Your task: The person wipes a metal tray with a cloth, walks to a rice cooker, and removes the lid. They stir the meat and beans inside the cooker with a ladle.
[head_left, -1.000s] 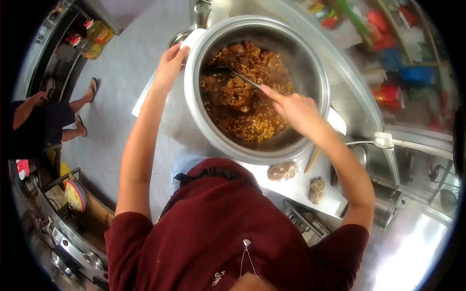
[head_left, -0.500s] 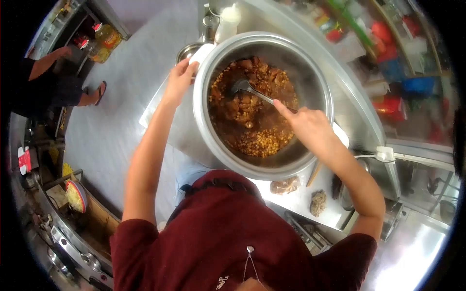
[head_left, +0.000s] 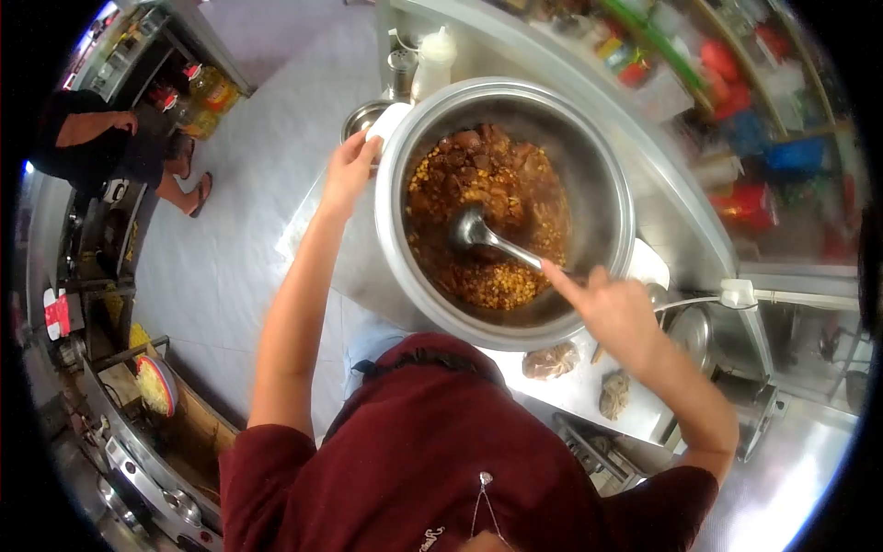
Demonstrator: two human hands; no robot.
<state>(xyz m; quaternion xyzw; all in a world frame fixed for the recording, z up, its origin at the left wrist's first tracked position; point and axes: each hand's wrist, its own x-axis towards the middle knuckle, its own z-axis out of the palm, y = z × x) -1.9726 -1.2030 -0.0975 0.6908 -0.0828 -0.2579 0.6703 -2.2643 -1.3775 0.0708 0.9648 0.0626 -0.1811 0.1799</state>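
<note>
1. On the counter [head_left: 363, 269], a wide metal pot [head_left: 388, 241] sat close to a white squeeze bottle [head_left: 437, 55].
2. Left hand [head_left: 346, 175] was clamped on the white handle [head_left: 389, 122], likely bracing the pot.
3. Right hand [head_left: 621, 317] was closed around the ladle [head_left: 471, 228], index finger along its shaft, probably for control.
4. Pot rim looked thick, smooth, round. Ladle bowl: shiny, curved, in glossy brown stew [head_left: 487, 184]. Small yellow kernels [head_left: 501, 287] clustered torso-side.

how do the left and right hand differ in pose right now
The left hand grips the pot's white handle, while the right hand holds the ladle.
The left hand sits outside the rim; the right hand reaches over it.
Both are bare.
</note>
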